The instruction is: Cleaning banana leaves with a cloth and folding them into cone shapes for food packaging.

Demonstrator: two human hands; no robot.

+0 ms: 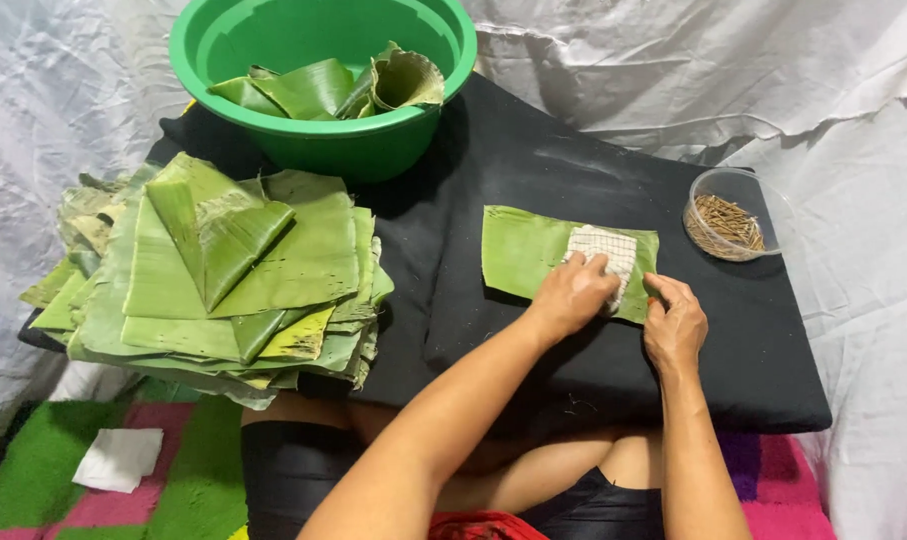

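A cut piece of green banana leaf (518, 252) lies flat on a black padded board (533, 170) across my lap. My left hand (571, 293) presses a white checked cloth (607, 250) down on the right part of the leaf, fingers closed on the cloth. My right hand (673, 325) rests at the leaf's lower right corner, its fingertips on the leaf's edge.
A thick stack of banana leaf pieces (223, 270) sits at the board's left. A green plastic basin (323, 70) with folded leaves stands at the back. A small clear bowl of thin sticks (725, 215) is at the right. A white cloth (119, 458) lies on the coloured mat below left.
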